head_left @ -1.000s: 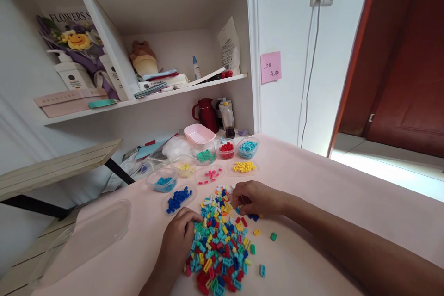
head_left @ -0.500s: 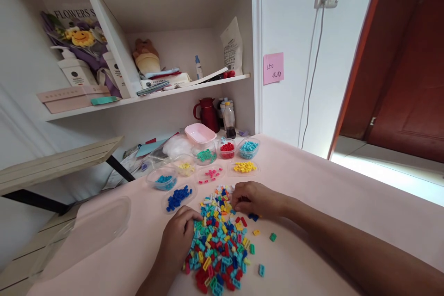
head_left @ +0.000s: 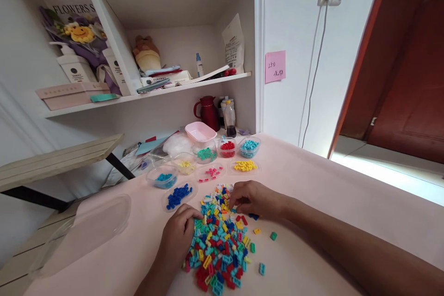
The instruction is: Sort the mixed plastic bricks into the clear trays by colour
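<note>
- Nearest, the left hand (head_left: pixel 178 236) lies loosely curled against the near-left edge of the mixed brick pile (head_left: pixel 220 240), gripping nothing I can see.
- Beyond it, the right hand (head_left: pixel 255 199) pinches into the pile's far side; what it grips is hidden.
- Looks like colour sorting; next, lift one brick clear.
- Farther off, the blue bricks' tray (head_left: pixel 178 195), then yellow bricks (head_left: pixel 245 165).

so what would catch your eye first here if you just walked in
The heap of small bricks in many colours on the pink table, with the left hand on its near-left edge and the right hand at its far end. Behind it, small clear tubs each hold one colour.
</note>
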Demonstrator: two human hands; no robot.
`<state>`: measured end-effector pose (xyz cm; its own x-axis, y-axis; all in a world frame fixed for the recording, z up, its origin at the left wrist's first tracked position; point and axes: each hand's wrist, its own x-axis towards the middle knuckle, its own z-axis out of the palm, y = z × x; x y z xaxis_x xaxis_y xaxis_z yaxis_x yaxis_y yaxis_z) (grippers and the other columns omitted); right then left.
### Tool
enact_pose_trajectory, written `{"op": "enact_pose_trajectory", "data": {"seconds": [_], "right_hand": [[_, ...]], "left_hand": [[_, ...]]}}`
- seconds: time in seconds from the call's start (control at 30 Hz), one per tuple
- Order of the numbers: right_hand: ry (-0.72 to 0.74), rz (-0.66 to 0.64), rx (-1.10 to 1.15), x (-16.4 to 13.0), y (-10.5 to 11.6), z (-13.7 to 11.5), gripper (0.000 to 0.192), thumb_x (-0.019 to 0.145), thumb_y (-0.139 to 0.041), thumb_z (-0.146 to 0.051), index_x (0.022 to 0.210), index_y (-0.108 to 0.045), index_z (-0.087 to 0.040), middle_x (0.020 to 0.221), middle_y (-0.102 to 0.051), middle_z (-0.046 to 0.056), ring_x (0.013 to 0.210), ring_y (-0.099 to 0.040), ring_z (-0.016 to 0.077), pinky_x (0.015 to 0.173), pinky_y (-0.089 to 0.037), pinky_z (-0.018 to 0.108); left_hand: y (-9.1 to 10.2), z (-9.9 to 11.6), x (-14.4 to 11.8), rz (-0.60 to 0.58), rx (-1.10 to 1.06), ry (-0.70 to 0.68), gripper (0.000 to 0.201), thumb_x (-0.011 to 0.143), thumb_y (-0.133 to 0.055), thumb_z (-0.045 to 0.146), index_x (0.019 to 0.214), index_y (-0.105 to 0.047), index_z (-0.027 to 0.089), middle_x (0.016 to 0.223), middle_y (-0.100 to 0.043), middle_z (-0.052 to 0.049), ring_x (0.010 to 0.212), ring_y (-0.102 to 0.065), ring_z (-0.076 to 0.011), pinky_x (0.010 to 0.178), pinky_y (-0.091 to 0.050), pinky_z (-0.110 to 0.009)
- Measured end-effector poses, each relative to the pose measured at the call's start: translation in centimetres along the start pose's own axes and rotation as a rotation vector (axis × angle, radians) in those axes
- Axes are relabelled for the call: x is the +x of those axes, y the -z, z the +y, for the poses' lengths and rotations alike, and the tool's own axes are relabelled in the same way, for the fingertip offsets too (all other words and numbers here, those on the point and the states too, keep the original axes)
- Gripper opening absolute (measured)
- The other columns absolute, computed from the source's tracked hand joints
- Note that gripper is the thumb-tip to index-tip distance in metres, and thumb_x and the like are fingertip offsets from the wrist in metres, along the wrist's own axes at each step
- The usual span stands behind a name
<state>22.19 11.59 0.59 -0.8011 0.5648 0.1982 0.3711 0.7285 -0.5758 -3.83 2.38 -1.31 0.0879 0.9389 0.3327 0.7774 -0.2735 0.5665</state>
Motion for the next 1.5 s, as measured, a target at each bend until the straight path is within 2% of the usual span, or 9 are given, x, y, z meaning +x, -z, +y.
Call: {"op": "enact_pose_trajectory", "data": {"seconds": [0.2,0.47,0.6,0.77,1.0,1.23,1.5], "right_hand": [[-0.002,-0.034,-0.009,0.02,0.13,-0.05,0.022,0.078,-0.069,-0.026,0.099,-0.072,-0.024,0.094,-0.065,0.004,0.082,-0.061,0.0164,0.07,-0.046,0.025],[-0.037,0.009,0.015,0.18,-0.1,-0.07,0.019,0.081,-0.06,-0.017,0.093,-0.074,-0.022,0.097,-0.067,0.005,0.086,-0.062,0.0166,0.076,-0.047,0.025],[-0.052,-0.021,0.073,0.11,-0.01,0.49,0.019,0.079,-0.06,-0.016,0.09,-0.074,-0.021,0.095,-0.067,0.004,0.086,-0.061,0.0163,0.075,-0.048,0.024],[-0.142,-0.051,0.118,-0.11,0.34,0.5,0.012,0.073,-0.065,-0.017,0.081,-0.073,-0.018,0.092,-0.067,0.004,0.08,-0.062,0.0152,0.068,-0.047,0.022],[-0.27,0.031,0.096,0.05,0.03,-0.1,0.008,0.068,-0.063,-0.015,0.073,-0.069,-0.018,0.085,-0.069,0.002,0.074,-0.061,0.0149,0.06,-0.045,0.02],[-0.337,0.04,0.061,0.18,-0.1,-0.27,0.009,0.071,-0.063,-0.019,0.076,-0.07,-0.019,0.085,-0.071,0.002,0.069,-0.062,0.0141,0.055,-0.043,0.02],[-0.301,0.098,-0.037,0.39,-0.54,0.22,0.015,0.073,-0.062,-0.022,0.085,-0.071,-0.023,0.09,-0.071,0.002,0.076,-0.063,0.0162,0.065,-0.044,0.024]], "left_hand": [[-0.05,0.04,0.04,0.012,0.005,-0.006,0.033,0.081,-0.037,0.014,0.079,-0.069,0.023,0.086,-0.067,-0.003,0.085,-0.064,-0.0185,0.077,-0.049,-0.029],[-0.1,-0.14,0.01,0.024,0.001,-0.017,0.033,0.082,-0.038,0.013,0.079,-0.069,0.023,0.086,-0.068,-0.003,0.085,-0.064,-0.018,0.076,-0.049,-0.028],[-0.1,-0.18,-0.02,0.025,-0.008,-0.02,0.032,0.082,-0.038,0.014,0.078,-0.069,0.023,0.086,-0.067,-0.003,0.085,-0.064,-0.0182,0.076,-0.05,-0.028],[-0.1,-0.17,-0.04,0.022,-0.007,-0.019,0.032,0.082,-0.038,0.013,0.078,-0.069,0.023,0.086,-0.067,-0.003,0.085,-0.065,-0.018,0.076,-0.049,-0.028],[-0.13,0.04,0.05,0.032,-0.009,-0.005,0.033,0.08,-0.039,0.013,0.078,-0.07,0.023,0.086,-0.068,-0.003,0.084,-0.065,-0.0184,0.077,-0.05,-0.029],[-0.08,0.13,0.05,0.033,-0.01,-0.011,0.032,0.081,-0.038,0.015,0.076,-0.069,0.023,0.085,-0.068,-0.003,0.084,-0.065,-0.0189,0.075,-0.05,-0.029],[0.08,0.32,-0.05,0.027,-0.014,-0.011,0.031,0.081,-0.038,0.015,0.075,-0.068,0.023,0.085,-0.068,-0.003,0.084,-0.065,-0.0185,0.076,-0.05,-0.029]]}}
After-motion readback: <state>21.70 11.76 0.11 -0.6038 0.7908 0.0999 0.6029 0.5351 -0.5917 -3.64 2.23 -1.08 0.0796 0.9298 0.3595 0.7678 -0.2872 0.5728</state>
